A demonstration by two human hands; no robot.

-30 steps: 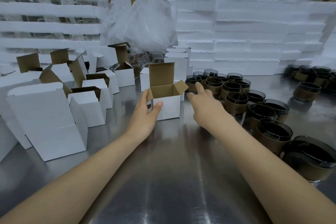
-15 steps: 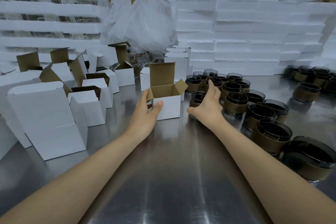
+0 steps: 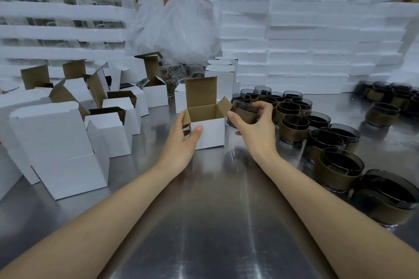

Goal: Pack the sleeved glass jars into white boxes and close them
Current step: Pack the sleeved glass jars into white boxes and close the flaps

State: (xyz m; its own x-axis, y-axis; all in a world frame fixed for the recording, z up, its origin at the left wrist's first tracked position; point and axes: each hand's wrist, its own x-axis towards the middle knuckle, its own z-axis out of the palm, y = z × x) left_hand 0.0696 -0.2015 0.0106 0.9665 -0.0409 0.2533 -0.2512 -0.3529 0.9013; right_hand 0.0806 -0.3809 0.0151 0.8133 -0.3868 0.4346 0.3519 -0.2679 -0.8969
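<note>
A small white box (image 3: 209,132) with a brown inside stands open at mid-table, its lid flap upright. My left hand (image 3: 181,140) grips its left front corner, thumb on the front wall. My right hand (image 3: 255,127) holds a smoky glass jar with a brown sleeve (image 3: 243,113), lifted and tilted just right of the box's right flap. Several more sleeved jars (image 3: 294,123) stand in a cluster to the right.
Open white boxes (image 3: 113,120) crowd the left side, with a large one (image 3: 59,154) nearest. White foam trays (image 3: 306,52) are stacked along the back, beside a clear plastic bag (image 3: 179,22). More jars (image 3: 385,102) stand far right on the steel table (image 3: 210,222).
My right hand reached into the jar cluster, took one jar and lifted it leftward to the box's right flap. My left hand stayed on the box.
</note>
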